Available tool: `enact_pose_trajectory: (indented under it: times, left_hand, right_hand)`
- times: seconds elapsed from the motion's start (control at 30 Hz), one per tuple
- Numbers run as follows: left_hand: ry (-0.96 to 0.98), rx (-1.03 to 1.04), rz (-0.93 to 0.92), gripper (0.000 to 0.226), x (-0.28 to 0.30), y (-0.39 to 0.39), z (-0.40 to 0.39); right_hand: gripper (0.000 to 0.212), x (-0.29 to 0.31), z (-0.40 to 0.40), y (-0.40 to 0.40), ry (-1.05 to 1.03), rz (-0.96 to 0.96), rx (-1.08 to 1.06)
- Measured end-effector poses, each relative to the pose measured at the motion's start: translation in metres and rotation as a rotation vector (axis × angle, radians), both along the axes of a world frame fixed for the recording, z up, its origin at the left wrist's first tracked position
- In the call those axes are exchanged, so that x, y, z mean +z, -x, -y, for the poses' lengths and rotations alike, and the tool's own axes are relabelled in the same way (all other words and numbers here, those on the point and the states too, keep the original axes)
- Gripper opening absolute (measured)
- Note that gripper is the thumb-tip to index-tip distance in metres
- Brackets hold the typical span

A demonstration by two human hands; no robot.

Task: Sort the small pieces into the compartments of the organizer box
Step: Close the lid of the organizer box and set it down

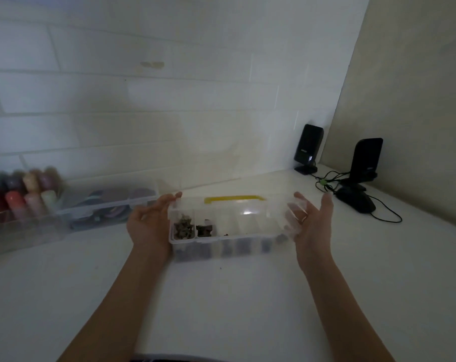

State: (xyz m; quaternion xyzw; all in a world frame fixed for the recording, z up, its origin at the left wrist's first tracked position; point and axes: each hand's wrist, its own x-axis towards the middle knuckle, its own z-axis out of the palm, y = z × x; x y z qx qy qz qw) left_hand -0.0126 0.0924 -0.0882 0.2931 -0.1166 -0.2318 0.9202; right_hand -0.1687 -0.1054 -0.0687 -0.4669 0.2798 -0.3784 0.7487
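I am holding the clear organizer box (229,226) at nine and three o'clock, left hand (148,226) gripping, right hand (313,226) flat against it; I should keep it level so pieces stay put.

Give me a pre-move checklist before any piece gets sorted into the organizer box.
1. Left hand on the clear organizer box: ok, it holds the left end, thumb at the far corner.
2. Right hand on the box: cannot tell, its open palm is at the right end, but contact is blurred.
3. Box set down on the white counter: cannot tell, the frame is blurred.
4. Lid open: cannot tell, a glare patch near the yellow handle suggests clear plastic over the compartments.
5. Free compartments: ok, dark pieces fill the two leftmost; the ones to the right look mostly bare.
6. A hand free to pick: not ok, both are at the box.
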Motion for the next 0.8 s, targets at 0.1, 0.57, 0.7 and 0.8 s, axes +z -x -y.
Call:
enact_pose_trajectory:
  times: [0.1,0.57,0.7,0.8]
  left_hand:
    - [-0.206,-0.027,0.075,0.016,0.0,0.001,0.002]
    - [-0.589,0.235,0.499,0.028,-0.009,0.014,0.0]
    - [-0.784,0.109,0.637,0.034,-0.012,0.023,-0.009]
    - [-0.885,0.202,0.749,0.053,-0.016,0.036,-0.015]
  right_hand:
    - [0.054,-0.008,-0.003,-0.001,0.112,-0.106,-0.021]
    - [0.014,-0.028,-0.008,0.008,0.559,-0.163,-0.125]
    - [0.02,-0.036,0.002,0.022,0.724,-0.326,0.061]
    - [0.031,-0.038,0.003,0.028,0.769,-0.363,0.063]
